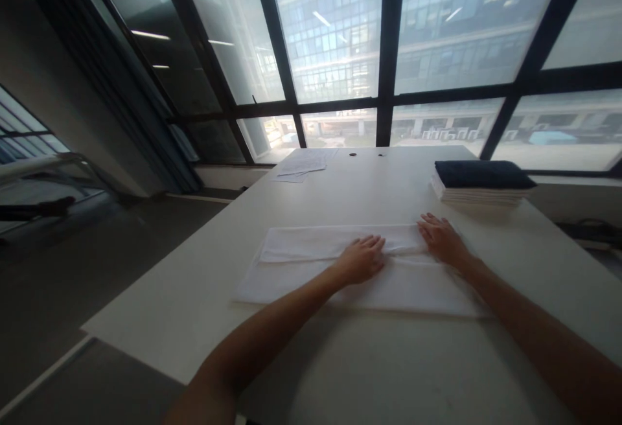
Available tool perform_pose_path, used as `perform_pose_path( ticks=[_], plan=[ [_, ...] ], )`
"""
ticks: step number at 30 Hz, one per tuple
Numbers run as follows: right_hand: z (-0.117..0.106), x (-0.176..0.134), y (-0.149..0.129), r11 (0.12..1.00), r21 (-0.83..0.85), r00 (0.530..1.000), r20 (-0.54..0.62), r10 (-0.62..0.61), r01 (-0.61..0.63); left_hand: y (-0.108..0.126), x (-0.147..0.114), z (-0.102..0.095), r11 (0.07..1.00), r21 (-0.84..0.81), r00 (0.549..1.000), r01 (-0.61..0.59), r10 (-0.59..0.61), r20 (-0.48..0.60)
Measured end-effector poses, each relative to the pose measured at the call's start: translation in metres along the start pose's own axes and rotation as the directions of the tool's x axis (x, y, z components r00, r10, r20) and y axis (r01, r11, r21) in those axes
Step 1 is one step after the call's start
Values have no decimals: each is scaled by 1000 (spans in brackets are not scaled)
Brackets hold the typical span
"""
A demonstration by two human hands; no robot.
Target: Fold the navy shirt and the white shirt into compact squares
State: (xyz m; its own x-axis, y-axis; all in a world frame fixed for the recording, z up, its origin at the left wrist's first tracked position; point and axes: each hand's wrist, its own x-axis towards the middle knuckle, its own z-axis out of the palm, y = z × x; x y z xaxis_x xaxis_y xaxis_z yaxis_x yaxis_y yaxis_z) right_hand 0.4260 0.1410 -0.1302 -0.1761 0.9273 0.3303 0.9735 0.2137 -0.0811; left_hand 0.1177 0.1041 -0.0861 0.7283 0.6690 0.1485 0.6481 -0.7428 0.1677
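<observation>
A white cloth [291, 280] lies spread on the table in front of me, its far part folded over toward me as a long flap. My left hand [362, 259] rests on the middle of the cloth at the flap's near edge, fingers stretched out and pointing right. At the far right corner, my right hand [441, 238] lies on the cloth with its fingers extended. Small wrinkles run across the fabric between the two hands. Part of the cloth's right side is hidden by my right forearm.
The white table [194, 302] reaches toward large windows. A folded dark cloth [483, 173] tops a stack of folded white cloths [479, 197] at the back right. Sheets of paper [302, 163] lie at the back left. Two small round holes pierce the far tabletop.
</observation>
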Motion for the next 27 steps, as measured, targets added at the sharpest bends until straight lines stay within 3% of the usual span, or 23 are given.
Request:
perform_pose_path(
  ticks=[3,7,11,14,17,19,21,24,27],
  plan=[
    [-8,-1,-6,993,108,998,25,51,-54,2,13,16,999,-31,999,18,-20,-45],
    [-18,3,-9,922,334,980,34,196,-196,-12,14,23,996,-89,997,3,-10,-77],
    [-34,9,5,808,481,877,-147,457,-340,-22,13,21,989,-139,997,-54,46,-57],
    [-50,11,11,799,454,821,-215,528,-395,-24,12,19,990,-96,995,-103,102,-16],
    [-58,11,-9,867,338,878,-181,442,-367,-18,10,14,988,-53,990,-143,144,12],
    [-53,9,-37,932,254,953,-85,290,-260,-12,9,10,982,-44,982,-184,186,44],
    [-42,5,-65,969,214,993,32,117,-121,-7,8,7,979,-41,976,-198,201,79],
    [-26,-4,-86,981,194,980,190,-52,15,-5,9,7,981,-42,974,-187,191,119],
    [-24,-16,-68,992,127,969,247,-14,-18,-6,9,9,982,-47,974,-184,188,128]
  ],
)
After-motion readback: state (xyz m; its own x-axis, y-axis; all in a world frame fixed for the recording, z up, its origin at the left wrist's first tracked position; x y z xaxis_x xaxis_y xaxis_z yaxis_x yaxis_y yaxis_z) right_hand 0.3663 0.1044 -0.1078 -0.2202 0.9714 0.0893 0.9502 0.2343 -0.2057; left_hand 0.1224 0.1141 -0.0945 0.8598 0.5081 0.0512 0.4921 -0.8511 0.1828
